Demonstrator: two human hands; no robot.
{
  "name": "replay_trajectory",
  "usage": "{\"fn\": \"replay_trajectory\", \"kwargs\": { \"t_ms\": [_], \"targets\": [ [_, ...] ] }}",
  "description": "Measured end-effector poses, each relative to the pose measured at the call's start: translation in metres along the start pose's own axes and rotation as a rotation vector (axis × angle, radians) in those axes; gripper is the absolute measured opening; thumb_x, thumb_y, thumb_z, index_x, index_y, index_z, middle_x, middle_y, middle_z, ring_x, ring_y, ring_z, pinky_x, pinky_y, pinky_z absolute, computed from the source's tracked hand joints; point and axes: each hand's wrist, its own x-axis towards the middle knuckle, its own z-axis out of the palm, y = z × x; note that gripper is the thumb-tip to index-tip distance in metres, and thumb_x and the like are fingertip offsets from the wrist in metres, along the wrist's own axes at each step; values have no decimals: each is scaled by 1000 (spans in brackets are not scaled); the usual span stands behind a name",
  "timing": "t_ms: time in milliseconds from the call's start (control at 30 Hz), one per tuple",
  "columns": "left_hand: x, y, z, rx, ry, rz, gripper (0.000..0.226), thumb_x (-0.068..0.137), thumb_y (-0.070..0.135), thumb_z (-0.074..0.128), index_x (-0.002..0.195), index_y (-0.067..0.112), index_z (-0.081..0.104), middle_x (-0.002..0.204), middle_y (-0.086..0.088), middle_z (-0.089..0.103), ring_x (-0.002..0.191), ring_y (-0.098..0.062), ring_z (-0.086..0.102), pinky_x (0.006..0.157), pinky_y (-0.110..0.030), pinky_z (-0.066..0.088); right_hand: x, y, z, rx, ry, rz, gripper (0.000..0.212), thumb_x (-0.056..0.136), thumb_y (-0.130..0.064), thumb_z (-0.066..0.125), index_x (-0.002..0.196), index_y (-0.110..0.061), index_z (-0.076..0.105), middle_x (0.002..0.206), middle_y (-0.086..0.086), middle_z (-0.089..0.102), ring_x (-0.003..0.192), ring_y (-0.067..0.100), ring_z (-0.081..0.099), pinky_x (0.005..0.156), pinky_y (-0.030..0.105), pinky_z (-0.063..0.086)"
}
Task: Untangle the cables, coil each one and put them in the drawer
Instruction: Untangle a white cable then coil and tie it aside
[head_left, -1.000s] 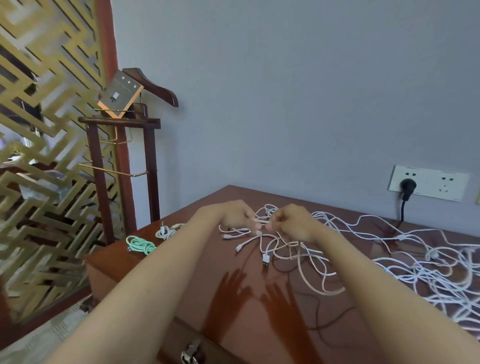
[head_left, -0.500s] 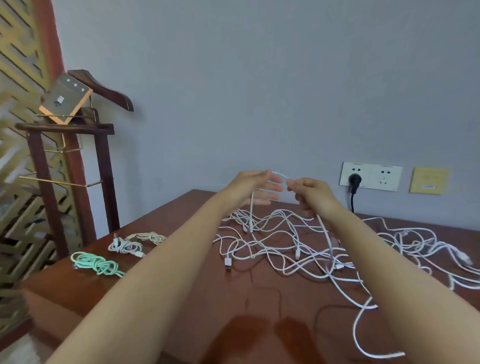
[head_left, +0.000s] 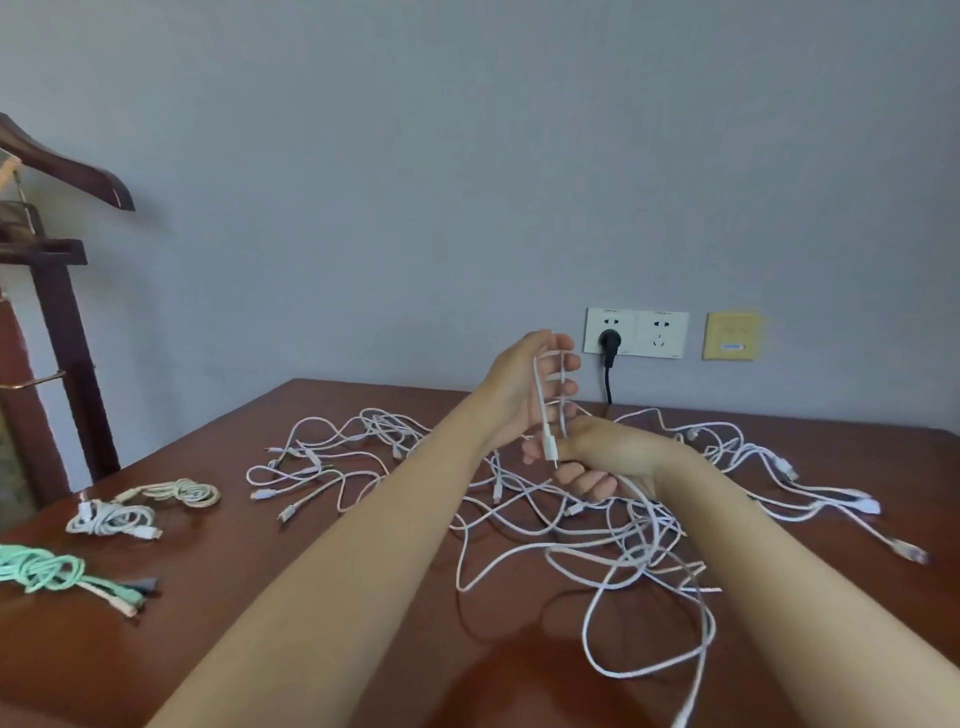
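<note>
Since 0.5 s ago the left hand (head_left: 524, 384) has climbed above the right hand (head_left: 608, 452), which dropped beneath it. I count 3 bundles by the left edge of the brown wooden table (head_left: 260, 623): a mint-green coil (head_left: 41, 569), a white coil (head_left: 111, 517) and a beige coil (head_left: 189, 491). A loose tangle of white cables (head_left: 363, 447) sprawls mid-table behind both forearms, and a black plug (head_left: 609, 343) sits in the white wall socket (head_left: 660, 335). Left fingers stand straight and spread, 1 thin white cable (head_left: 540, 405) looped over them, its connector (head_left: 551, 449) dangling. Right fingers curl tight round that cable just below.
</note>
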Motion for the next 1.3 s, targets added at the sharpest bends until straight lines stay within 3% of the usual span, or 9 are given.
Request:
{"fn": "replay_trajectory", "kwargs": {
  "t_ms": [233,333,467,600,733,833,967,1167,1300],
  "targets": [
    [21,-20,3,134,182,15,22,96,15,28,77,18,39,58,3,30,26,-5,21,32,-6,16,-32,23,-26,-147,84,-118,6,91,-14,56,86,-11,54,39,-10,23,32,5,18,40,17,37],
    [25,-23,0,83,145,-6,24,98,15,28,77,17,38,44,7,30,27,-4,19,30,-9,12,-37,48,-41,139,186,-268,12,91,-14,52,85,-6,58,38,-11,21,32,5,18,49,20,45],
    [28,-31,5,71,36,-59,28,100,18,27,75,16,39,39,8,28,27,-4,19,30,-10,14,-26,69,-45,581,282,-428,23,80,-27,50,80,-5,58,42,-12,22,34,2,19,39,16,37],
    [32,-55,16,207,-12,-37,34,102,16,25,73,11,40,34,6,29,29,-8,34,34,-13,37,-9,70,-41,400,386,-459,26,91,-22,49,72,-9,61,43,-7,24,37,4,18,36,14,25],
    [29,-77,14,297,-20,-53,37,103,25,25,72,14,41,50,-2,32,25,-4,23,34,-4,23,2,70,-37,131,549,-514,28,94,-16,50,69,-12,62,44,-5,44,31,2,31,35,12,28],
    [21,-91,15,271,-17,-98,47,100,45,23,69,18,44,49,2,30,27,-2,20,34,-4,17,9,73,-34,51,636,-572,21,90,-9,57,70,-12,61,49,-9,59,42,-3,52,49,7,39],
    [13,-99,20,208,-77,-217,65,89,67,10,67,14,42,55,-4,28,26,-3,19,33,-4,16,17,77,-29,19,793,-508,25,82,-8,67,73,-16,45,52,-3,55,37,3,53,44,15,39],
    [0,-100,10,217,-230,-200,23,100,32,35,87,17,46,55,0,40,30,0,21,31,-6,17,20,80,-33,-93,873,-308,26,79,-11,64,71,-19,40,64,1,52,55,21,59,55,25,39],
    [0,-101,5,203,-218,-145,19,101,23,34,87,15,43,50,7,43,33,-1,24,33,-11,18,18,79,-32,158,673,-279,22,89,-18,59,73,-17,43,58,-3,54,43,9,47,37,15,33]
  ]
}}
